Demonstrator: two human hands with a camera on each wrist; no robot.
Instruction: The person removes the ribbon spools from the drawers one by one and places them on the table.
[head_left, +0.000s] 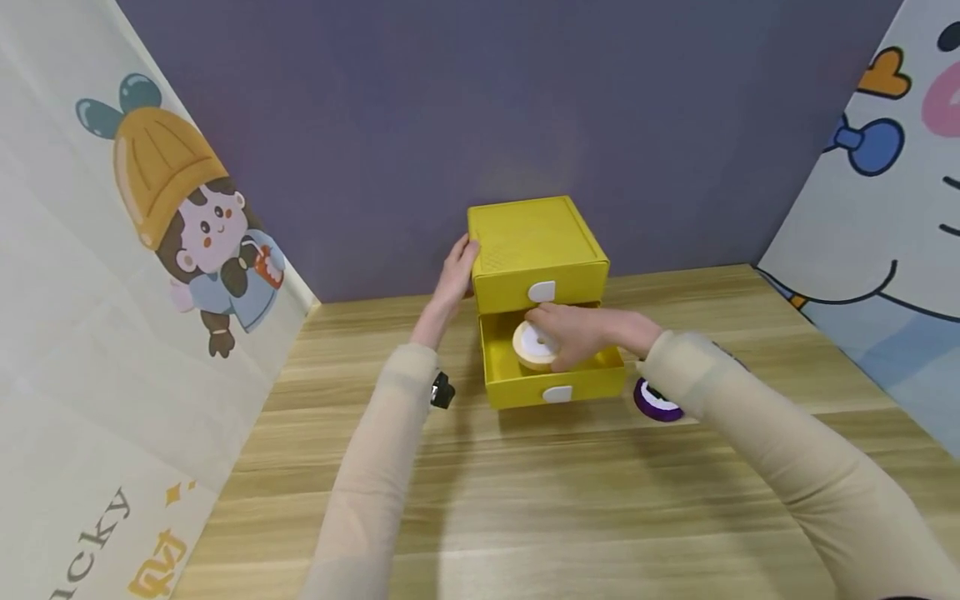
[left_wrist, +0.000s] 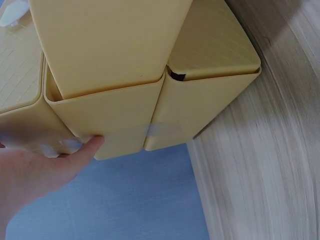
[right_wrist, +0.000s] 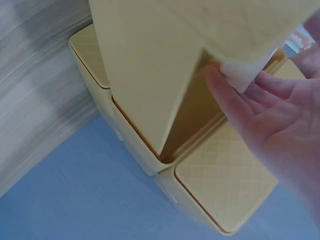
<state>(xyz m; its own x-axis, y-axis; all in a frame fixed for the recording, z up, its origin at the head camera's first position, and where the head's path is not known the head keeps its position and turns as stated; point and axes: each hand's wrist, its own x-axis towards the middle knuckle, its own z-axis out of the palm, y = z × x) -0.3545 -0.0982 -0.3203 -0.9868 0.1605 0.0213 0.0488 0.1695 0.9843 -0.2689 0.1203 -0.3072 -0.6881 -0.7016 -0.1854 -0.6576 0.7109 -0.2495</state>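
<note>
Right hand [head_left: 576, 332] gripping round white disc [head_left: 529, 347], broad face upward — left hand [head_left: 456, 271] unclenched, touching yellow drawer cabinet [head_left: 534, 238]

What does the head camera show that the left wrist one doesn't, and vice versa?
Only the head view shows the right hand gripping a round white item at the open drawer, a purple-rimmed item, and the capped cartoon figure. Only the left wrist view shows the yellow unit's lowest drawer front, below the open drawer. Both show the left hand touching the unit's side, the open drawer, the wooden table and the back wall.
</note>
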